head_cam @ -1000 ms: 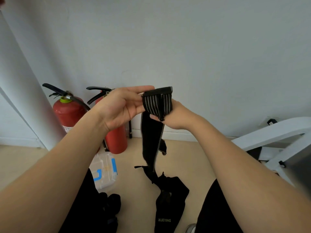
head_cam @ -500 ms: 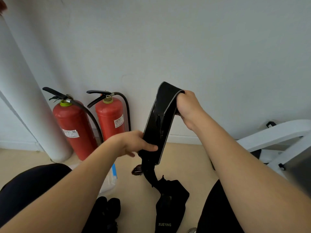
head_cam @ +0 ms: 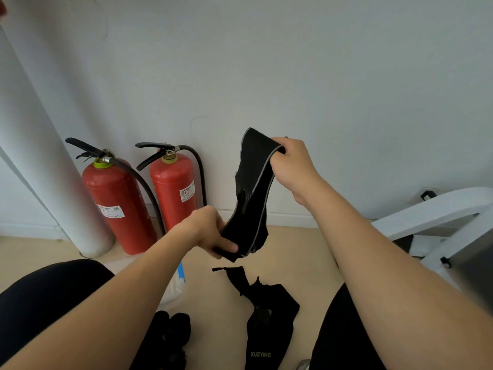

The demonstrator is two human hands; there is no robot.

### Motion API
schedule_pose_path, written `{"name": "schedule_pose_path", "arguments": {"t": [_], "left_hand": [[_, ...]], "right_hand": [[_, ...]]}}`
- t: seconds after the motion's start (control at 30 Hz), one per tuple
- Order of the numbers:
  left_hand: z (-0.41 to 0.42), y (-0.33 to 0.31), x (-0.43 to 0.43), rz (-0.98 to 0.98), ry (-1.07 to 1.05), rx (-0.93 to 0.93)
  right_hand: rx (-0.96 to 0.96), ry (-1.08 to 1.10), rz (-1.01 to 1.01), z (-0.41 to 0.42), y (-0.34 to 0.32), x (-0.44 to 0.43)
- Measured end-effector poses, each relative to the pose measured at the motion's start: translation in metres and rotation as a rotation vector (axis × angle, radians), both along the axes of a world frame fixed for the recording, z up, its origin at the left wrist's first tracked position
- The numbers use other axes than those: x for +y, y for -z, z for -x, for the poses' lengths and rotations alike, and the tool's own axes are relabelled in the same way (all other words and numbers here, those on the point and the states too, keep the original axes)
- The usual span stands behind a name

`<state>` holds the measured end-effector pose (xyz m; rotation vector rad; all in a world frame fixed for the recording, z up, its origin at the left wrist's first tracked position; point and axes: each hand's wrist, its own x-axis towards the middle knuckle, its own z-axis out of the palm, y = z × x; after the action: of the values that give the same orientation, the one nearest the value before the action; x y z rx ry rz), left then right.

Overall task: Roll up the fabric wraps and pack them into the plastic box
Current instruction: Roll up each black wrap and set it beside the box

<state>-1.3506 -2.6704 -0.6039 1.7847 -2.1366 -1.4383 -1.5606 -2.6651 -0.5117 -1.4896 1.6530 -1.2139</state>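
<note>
White wall [head_cam: 320, 76] | wrap [head_cam: 253, 182] slanting | right grip [head_cam: 293, 166] clenches its top | left grip [head_cam: 208, 231] pinches its bottom

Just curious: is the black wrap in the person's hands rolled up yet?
Not rolled: the wrap hangs stretched between right hand above and left hand below.

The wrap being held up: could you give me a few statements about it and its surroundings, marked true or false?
1. The left hand and right hand both hold the wrap. True.
2. The wrap is rolled up tight. False: it hangs unrolled between the hands.
3. Two extinguishers stand by the wall. True.
4. The right hand holds the wrap's lower end. False: it grips the top end, and the left hand grips the lower end.
5. A second wrap lies on the floor. True.
</note>
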Motion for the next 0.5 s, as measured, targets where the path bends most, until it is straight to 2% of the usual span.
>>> {"name": "schedule_pose_path", "arguments": {"t": [0.07,0.1,0.13,0.2,0.23,0.3,0.33,0.4,0.5], "left_hand": [[-0.001,-0.003,-0.001,0.168,0.037,-0.219],[0.000,-0.005,0.000,0.258,0.017,-0.268],[0.001,-0.008,-0.001,0.346,-0.033,-0.239],[0.004,-0.015,-0.005,0.437,-0.172,0.018],[0.005,-0.021,-0.007,0.415,-0.225,0.192],[0.006,-0.035,-0.010,0.269,-0.282,0.492],[0.006,-0.040,-0.010,0.182,-0.300,0.584],[0.003,-0.047,-0.008,0.067,-0.328,0.667],[-0.001,-0.050,-0.004,0.085,-0.297,0.609]], "right_hand": [[0.063,-0.027,0.005,-0.002,0.001,0.002],[0.087,-0.035,-0.001,-0.002,0.002,0.002],[0.105,-0.041,-0.012,-0.003,0.003,0.002],[0.142,-0.043,-0.037,-0.005,0.005,0.002],[0.164,-0.041,-0.048,-0.006,0.006,0.002],[0.203,-0.048,-0.080,-0.007,0.008,0.002],[0.216,-0.056,-0.094,-0.008,0.008,0.003],[0.221,-0.065,-0.110,-0.009,0.006,0.004],[0.222,-0.076,-0.103,-0.011,0.005,0.005]]}}
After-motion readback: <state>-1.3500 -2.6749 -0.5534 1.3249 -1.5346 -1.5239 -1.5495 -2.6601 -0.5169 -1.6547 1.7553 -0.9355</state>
